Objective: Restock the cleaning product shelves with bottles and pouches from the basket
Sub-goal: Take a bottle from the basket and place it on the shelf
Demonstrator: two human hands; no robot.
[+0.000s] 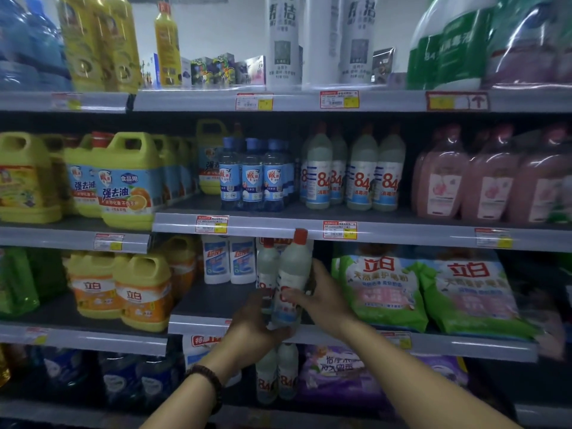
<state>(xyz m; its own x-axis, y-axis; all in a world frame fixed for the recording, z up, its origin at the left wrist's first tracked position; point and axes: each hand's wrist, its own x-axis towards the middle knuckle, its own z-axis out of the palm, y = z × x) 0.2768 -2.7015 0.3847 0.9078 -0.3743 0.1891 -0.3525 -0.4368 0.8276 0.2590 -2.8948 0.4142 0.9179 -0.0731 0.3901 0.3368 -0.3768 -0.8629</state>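
A pale 84 disinfectant bottle [294, 270] with a red cap stands tilted at the front edge of the third shelf [201, 323]. My right hand [322, 292] grips its body from the right, thumb across the label. My left hand [257, 326] holds its base from below left. A second matching bottle [265, 267] stands just behind it on the shelf. More 84 bottles [359, 174] line the shelf above, and two 84 bottles [277, 376] stand on the shelf below. The basket is out of view.
Green and pink washing powder pouches [383, 289] lie right of the bottle. White bottles [229, 261] and yellow jugs [145, 292] stand to its left. Blue-capped bottles [252, 178] and pink bottles [439, 184] fill the shelf above. Purple pouches [337, 376] lie below.
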